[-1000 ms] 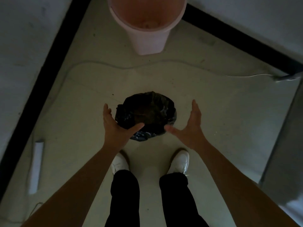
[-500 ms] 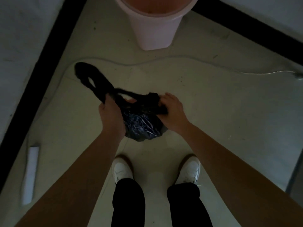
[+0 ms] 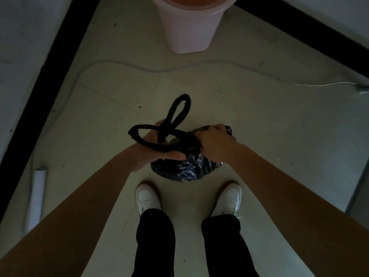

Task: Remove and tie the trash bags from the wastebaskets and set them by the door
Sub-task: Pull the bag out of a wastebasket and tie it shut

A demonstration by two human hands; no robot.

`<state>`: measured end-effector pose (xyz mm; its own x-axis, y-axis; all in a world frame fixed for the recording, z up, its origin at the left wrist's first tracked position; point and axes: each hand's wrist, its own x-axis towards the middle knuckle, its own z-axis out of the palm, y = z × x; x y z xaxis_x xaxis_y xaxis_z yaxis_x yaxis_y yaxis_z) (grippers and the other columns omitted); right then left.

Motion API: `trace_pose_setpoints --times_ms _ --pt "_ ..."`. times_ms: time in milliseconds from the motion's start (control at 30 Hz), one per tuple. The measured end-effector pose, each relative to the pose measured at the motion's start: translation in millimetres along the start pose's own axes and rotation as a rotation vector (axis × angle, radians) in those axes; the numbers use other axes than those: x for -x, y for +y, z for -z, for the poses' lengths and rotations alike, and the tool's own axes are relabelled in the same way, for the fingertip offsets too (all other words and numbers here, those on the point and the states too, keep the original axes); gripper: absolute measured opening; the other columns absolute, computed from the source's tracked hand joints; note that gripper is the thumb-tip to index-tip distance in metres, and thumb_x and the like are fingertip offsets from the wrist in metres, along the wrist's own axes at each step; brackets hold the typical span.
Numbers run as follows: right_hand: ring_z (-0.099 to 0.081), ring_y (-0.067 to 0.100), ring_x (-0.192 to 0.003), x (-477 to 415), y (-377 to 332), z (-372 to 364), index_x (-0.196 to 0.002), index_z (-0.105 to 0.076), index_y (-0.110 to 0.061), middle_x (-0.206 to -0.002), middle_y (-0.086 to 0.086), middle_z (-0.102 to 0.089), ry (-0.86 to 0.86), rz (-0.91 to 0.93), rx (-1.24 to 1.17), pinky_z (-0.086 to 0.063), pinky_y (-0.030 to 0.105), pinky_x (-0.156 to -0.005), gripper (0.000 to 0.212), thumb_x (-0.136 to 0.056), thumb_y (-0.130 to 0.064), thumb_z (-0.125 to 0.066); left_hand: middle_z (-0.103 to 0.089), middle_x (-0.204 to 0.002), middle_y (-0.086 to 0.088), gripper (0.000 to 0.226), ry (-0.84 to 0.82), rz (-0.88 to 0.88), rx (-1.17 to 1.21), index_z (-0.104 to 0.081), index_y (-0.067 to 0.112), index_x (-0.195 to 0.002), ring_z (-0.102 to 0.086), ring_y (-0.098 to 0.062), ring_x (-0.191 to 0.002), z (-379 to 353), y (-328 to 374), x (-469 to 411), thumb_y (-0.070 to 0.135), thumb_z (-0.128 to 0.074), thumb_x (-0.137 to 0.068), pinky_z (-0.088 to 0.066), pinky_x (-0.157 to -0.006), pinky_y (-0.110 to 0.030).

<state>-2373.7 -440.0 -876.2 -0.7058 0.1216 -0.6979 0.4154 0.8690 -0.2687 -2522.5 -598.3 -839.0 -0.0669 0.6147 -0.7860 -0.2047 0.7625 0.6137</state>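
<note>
A small black trash bag [image 3: 185,166] hangs in front of my feet, held between both hands. My left hand [image 3: 159,150] grips the bag's twisted handle strips, which cross into two loops [image 3: 175,114] above and left of it. My right hand [image 3: 215,142] is closed on the bag's top edge at the right. A pale pink wastebasket [image 3: 189,27] without a liner stands on the floor ahead, at the top of the view.
A thin white cable [image 3: 123,65] snakes across the floor between the basket and me. A white tube [image 3: 38,192] lies by the black skirting [image 3: 40,92] on the left. Another black skirting strip [image 3: 309,35] runs along the right wall.
My open hands closed on the bag and lifted it. The long handle loop that stretched out to the left has since been brought in and crossed over the other strip.
</note>
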Motion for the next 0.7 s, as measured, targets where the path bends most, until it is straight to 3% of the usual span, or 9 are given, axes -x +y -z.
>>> trace_pose_setpoints --times_ms 33,133,233,300,367,433,500,600,700 --pt "-0.056 0.028 -0.092 -1.1 -2.1 2.0 -0.102 -0.053 -0.021 -0.088 0.002 -0.061 -0.019 0.004 0.057 -0.029 0.044 -0.095 0.012 -0.094 -0.026 -0.045 -0.065 -0.084 0.013 0.086 -0.065 -0.029 0.016 -0.045 0.029 -0.141 -0.062 -0.001 -0.080 -3.5 2.1 0.5 0.026 -0.090 -0.068 -0.047 -0.074 -0.022" --pt "-0.055 0.027 -0.084 -1.7 -4.6 5.1 -0.093 -0.051 -0.018 -0.072 -0.001 -0.049 -0.027 0.010 0.077 -0.028 0.041 -0.091 0.012 -0.097 -0.026 -0.042 -0.047 -0.057 0.001 0.050 -0.044 -0.059 0.341 -0.058 0.002 -0.116 -0.045 -0.013 -0.053 -8.7 0.1 -2.8 0.041 -0.072 -0.088 -0.038 -0.065 -0.032" --pt "-0.061 0.025 -0.087 1.8 2.2 5.0 -0.091 -0.055 -0.022 -0.077 -0.004 -0.055 0.016 -0.046 -0.265 -0.031 0.034 -0.081 0.021 -0.099 -0.039 -0.046 -0.021 -0.054 0.005 0.026 -0.012 -0.005 0.657 -0.052 0.010 -0.101 -0.021 -0.012 -0.045 -11.6 6.5 -2.0 0.036 -0.053 -0.100 -0.035 -0.057 -0.028" --pt "-0.060 0.018 -0.095 8.8 8.0 7.4 -0.106 -0.059 -0.024 -0.099 -0.005 -0.063 -0.010 -0.073 -0.476 -0.040 0.033 -0.084 0.027 -0.093 -0.047 -0.058 -0.026 -0.054 0.002 0.029 -0.075 0.003 0.723 -0.051 0.011 -0.099 -0.022 -0.013 -0.046 -11.5 9.4 -0.5 0.041 -0.051 -0.101 -0.035 -0.056 -0.029" --pt "-0.055 0.016 -0.113 18.8 9.0 16.0 -0.132 -0.050 -0.024 -0.123 -0.002 -0.057 -0.089 -0.066 -0.821 -0.043 0.029 -0.091 0.050 -0.087 -0.029 -0.071 -0.033 -0.054 0.000 0.038 -0.099 0.012 0.677 -0.050 0.012 -0.100 -0.023 -0.015 -0.047 -10.5 11.6 -0.3 0.050 -0.049 -0.098 -0.035 -0.057 -0.031" --pt "-0.055 0.016 -0.119 24.7 4.7 28.7 -0.141 -0.040 -0.023 -0.126 -0.002 -0.055 -0.104 -0.085 -1.264 -0.045 0.022 -0.087 0.061 -0.088 -0.010 -0.067 -0.038 -0.055 0.000 0.041 -0.084 0.030 0.578 -0.050 0.011 -0.098 -0.024 -0.016 -0.048 -8.6 11.7 -1.6 0.053 -0.047 -0.098 -0.034 -0.059 -0.032" --pt "-0.061 0.007 -0.108 22.7 -0.2 43.9 -0.137 -0.046 -0.027 -0.119 -0.007 -0.060 -0.004 -0.155 -1.511 -0.046 0.017 -0.084 0.055 -0.085 -0.027 -0.065 -0.045 -0.056 -0.002 0.039 -0.069 0.044 0.510 -0.052 0.009 -0.091 -0.028 -0.016 -0.047 -7.4 9.6 -2.3 0.047 -0.050 -0.099 -0.034 -0.059 -0.033" --pt "-0.064 0.009 -0.105 10.3 -5.5 54.2 -0.141 -0.047 -0.028 -0.123 -0.009 -0.063 0.111 -0.161 -1.487 -0.048 0.027 -0.094 0.065 -0.083 -0.050 -0.068 -0.061 -0.062 -0.007 0.030 -0.048 0.074 0.517 -0.057 0.007 -0.093 -0.038 -0.016 -0.044 -5.9 5.0 -1.9 0.037 -0.056 -0.098 -0.038 -0.055 -0.032" --pt "-0.069 0.005 -0.085 1.6 -12.3 52.3 -0.117 -0.070 -0.017 -0.103 -0.002 -0.074 0.279 -0.104 -1.399 -0.053 0.023 -0.083 0.028 -0.092 -0.026 -0.067 -0.075 -0.088 -0.013 0.037 -0.008 0.097 0.639 -0.064 0.006 -0.107 -0.053 -0.015 -0.051 -1.1 -0.8 0.4 0.040 -0.055 -0.093 -0.044 -0.053 -0.027"
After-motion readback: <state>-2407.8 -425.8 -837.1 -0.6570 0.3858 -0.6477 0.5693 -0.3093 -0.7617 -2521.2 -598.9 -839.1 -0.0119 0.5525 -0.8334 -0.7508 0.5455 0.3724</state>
